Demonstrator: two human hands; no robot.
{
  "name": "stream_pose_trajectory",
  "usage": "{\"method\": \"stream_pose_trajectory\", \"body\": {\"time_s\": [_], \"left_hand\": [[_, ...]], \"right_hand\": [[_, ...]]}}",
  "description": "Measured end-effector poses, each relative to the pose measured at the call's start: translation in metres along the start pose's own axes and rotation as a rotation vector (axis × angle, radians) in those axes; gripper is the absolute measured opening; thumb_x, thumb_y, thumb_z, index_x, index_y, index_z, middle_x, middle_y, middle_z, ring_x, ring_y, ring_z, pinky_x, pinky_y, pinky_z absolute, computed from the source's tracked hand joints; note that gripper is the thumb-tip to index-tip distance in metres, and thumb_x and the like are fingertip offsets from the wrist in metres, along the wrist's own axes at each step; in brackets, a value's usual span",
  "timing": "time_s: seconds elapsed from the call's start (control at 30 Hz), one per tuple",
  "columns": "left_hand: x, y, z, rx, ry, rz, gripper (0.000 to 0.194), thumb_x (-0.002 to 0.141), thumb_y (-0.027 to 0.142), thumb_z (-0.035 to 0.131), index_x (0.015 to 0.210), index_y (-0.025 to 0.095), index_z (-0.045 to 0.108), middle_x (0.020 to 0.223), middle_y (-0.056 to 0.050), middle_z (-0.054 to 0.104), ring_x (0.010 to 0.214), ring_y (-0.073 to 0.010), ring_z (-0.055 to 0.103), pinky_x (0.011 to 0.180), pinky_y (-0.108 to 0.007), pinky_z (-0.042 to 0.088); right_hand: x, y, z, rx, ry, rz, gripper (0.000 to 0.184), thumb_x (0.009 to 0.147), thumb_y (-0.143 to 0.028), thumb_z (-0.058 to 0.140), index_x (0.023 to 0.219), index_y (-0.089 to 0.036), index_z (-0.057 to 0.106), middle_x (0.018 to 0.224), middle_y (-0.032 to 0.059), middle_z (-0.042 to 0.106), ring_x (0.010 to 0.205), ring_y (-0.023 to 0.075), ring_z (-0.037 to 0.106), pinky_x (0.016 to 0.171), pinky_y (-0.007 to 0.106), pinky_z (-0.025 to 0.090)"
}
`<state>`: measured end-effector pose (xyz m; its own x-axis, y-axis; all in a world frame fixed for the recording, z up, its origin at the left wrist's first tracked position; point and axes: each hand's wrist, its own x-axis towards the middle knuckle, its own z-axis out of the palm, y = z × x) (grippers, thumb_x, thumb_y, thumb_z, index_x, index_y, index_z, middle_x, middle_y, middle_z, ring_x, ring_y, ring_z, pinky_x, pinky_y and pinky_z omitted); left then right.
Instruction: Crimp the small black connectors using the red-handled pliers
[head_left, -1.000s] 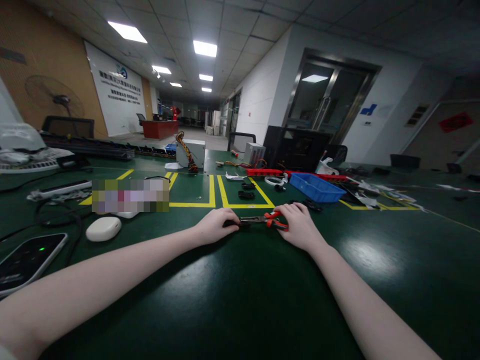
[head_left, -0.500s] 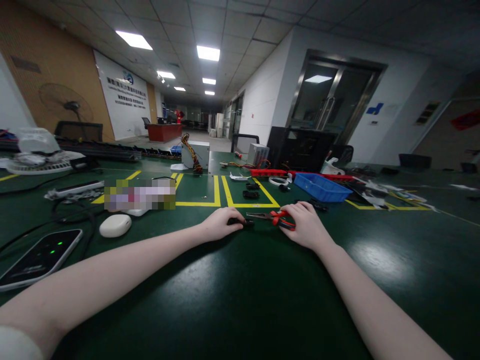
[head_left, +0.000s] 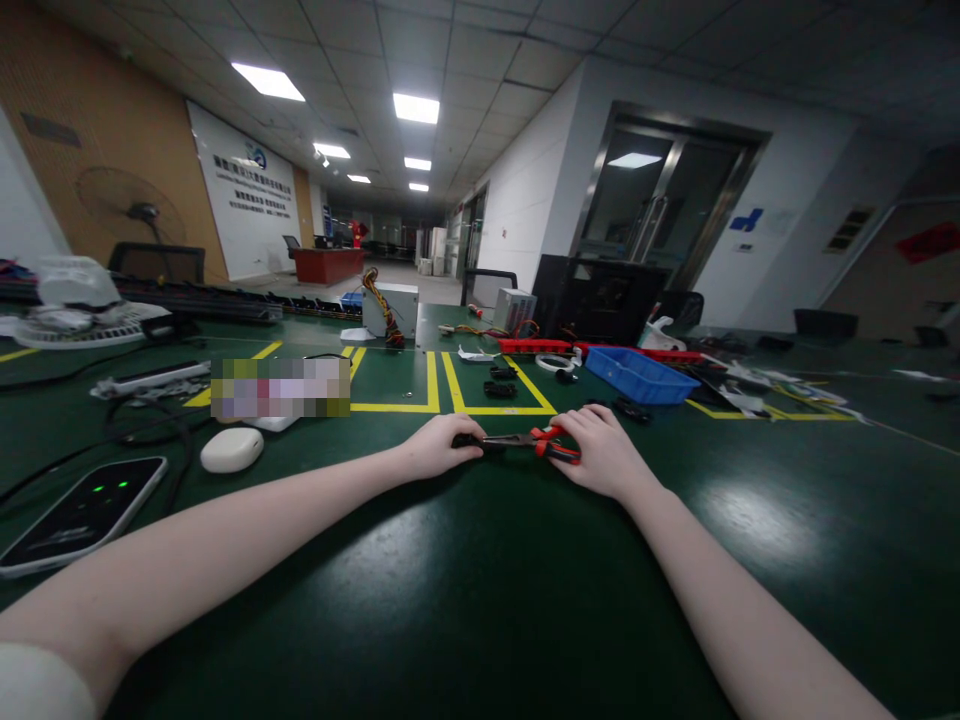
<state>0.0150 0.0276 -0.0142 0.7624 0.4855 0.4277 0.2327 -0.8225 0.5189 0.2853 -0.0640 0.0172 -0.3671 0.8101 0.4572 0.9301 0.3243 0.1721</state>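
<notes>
My left hand point(head_left: 441, 446) is closed on a small black part point(head_left: 466, 440), mostly hidden by the fingers, so its kind is unclear. My right hand point(head_left: 600, 450) grips red-and-black long-nose pliers point(head_left: 555, 445) by the handles. The pliers point left, and their jaws reach the black part beside my left fingertips. Whether the jaws are clamped on it I cannot tell. Both hands are low over the green tabletop point(head_left: 450, 600). Just beyond them, several small black pieces point(head_left: 500, 388) lie inside a yellow-taped rectangle.
A blue tray point(head_left: 641, 375) stands behind my right hand, with a red strip point(head_left: 529, 346) and a white cable roll point(head_left: 555, 362) nearby. To the left lie a phone-like device point(head_left: 82, 515), a cream rounded case point(head_left: 232, 451) and black cables. Farther back is a power supply point(head_left: 401, 310) with bundled wires.
My right hand has moved a little left with the pliers, bringing their jaws up to the black part. My left hand has stayed nearly in place.
</notes>
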Motion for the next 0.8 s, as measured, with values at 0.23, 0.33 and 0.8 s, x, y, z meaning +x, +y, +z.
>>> {"method": "stream_pose_trajectory", "body": {"time_s": [0.23,0.33,0.8], "left_hand": [[0.001,-0.006,0.003,-0.073,0.032,0.046,0.009,0.081,0.015,0.069,0.090,0.015,0.070,0.102,-0.007,0.069,0.097,-0.0199,0.064,0.092,-0.033,0.048],[0.001,-0.008,0.004,-0.095,0.047,0.049,0.009,0.079,0.014,0.071,0.088,0.014,0.071,0.101,-0.008,0.069,0.097,-0.0202,0.064,0.093,-0.033,0.048],[0.001,-0.005,-0.001,-0.173,0.012,-0.049,0.010,0.076,0.017,0.075,0.086,0.015,0.073,0.109,-0.010,0.068,0.101,-0.0212,0.064,0.098,-0.035,0.046]], "right_hand": [[-0.001,0.001,0.000,0.013,-0.015,-0.005,0.029,0.079,-0.036,0.059,0.104,-0.021,0.060,0.102,0.0091,0.066,0.092,0.0259,0.059,0.091,0.041,0.037],[-0.001,0.001,0.000,-0.029,-0.004,-0.028,0.028,0.080,-0.034,0.059,0.104,-0.020,0.060,0.102,0.0089,0.066,0.091,0.0248,0.060,0.088,0.039,0.037],[0.002,-0.011,-0.004,-0.060,-0.014,-0.032,0.030,0.078,-0.033,0.062,0.104,-0.017,0.059,0.103,0.0103,0.066,0.091,0.0248,0.059,0.089,0.039,0.036]]}}
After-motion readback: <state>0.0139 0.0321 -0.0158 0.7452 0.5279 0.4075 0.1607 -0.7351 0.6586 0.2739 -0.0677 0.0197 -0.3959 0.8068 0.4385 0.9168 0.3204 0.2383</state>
